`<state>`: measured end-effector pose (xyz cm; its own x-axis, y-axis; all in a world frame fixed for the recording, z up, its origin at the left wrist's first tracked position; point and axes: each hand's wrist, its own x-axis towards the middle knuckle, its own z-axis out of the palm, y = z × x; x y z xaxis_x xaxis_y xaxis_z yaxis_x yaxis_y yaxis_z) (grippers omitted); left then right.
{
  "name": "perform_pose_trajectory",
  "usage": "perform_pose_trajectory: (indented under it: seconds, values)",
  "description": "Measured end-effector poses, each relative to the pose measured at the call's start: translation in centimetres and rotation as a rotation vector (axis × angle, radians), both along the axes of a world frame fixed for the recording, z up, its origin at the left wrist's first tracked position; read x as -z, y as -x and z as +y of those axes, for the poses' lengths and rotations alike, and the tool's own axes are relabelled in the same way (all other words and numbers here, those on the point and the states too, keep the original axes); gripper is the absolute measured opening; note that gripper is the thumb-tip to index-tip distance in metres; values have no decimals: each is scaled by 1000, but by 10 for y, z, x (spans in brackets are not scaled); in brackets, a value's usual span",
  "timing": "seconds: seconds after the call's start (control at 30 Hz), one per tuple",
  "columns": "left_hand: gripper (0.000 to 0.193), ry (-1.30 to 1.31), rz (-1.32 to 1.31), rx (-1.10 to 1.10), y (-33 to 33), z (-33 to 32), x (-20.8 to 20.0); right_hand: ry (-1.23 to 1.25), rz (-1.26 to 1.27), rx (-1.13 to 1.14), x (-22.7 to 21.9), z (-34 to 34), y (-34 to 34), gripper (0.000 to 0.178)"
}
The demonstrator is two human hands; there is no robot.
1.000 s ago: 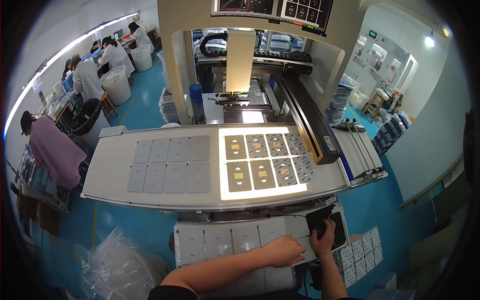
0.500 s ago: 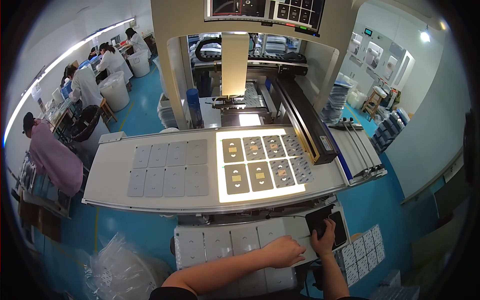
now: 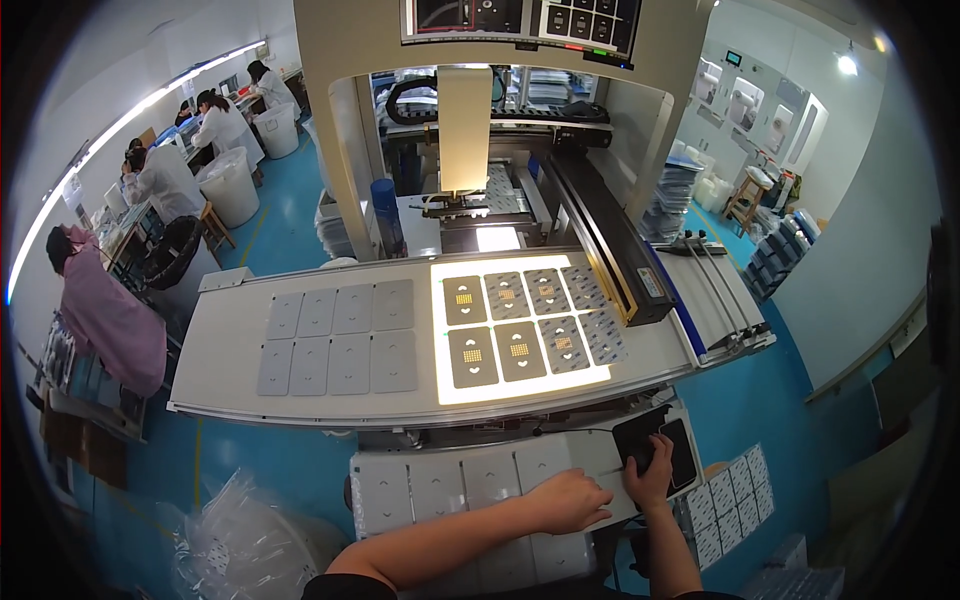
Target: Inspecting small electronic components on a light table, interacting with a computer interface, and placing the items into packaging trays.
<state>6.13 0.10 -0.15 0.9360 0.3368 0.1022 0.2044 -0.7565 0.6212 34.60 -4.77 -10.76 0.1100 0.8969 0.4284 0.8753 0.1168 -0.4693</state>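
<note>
My right hand curves over a dark computer mouse, mostly hidden under the palm, on a black mouse pad. A dark phone-like slab lies just right of that hand. My left hand rests with curled fingers above grey card sheets on the lower shelf; nothing shows in it. Beyond, a white machine table carries a block of grey cards at left. On its glowing panel lie dark cards with gold grids, some under patterned film.
A black gantry beam crosses the table's right part, below a monitor. Clear plastic bags fill a bin at lower left. Patterned sheets lie at lower right. Several people work along benches at left.
The whole view has shifted slightly. Both my hands hold nearly the same places, and the cards on the table lie as before. Seated people at far left have moved a little.
</note>
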Motion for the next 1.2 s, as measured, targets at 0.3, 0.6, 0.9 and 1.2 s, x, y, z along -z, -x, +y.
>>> perform_pose_trajectory:
  seconds: [0.3,0.6,0.9,1.2]
  values:
    - [33,-16,-22,-5,0,-1,2,9,10,1,-1,-1,1,62]
    - [34,-19,-18,-8,-1,-1,2,8,18,-5,-3,-1,2,62]
    - [34,-48,-17,-15,-2,1,3,-9,-37,0,-1,-1,0,63]
    - [34,-38,-13,-4,-2,-2,7,13,-9,1,1,-3,-1,55]
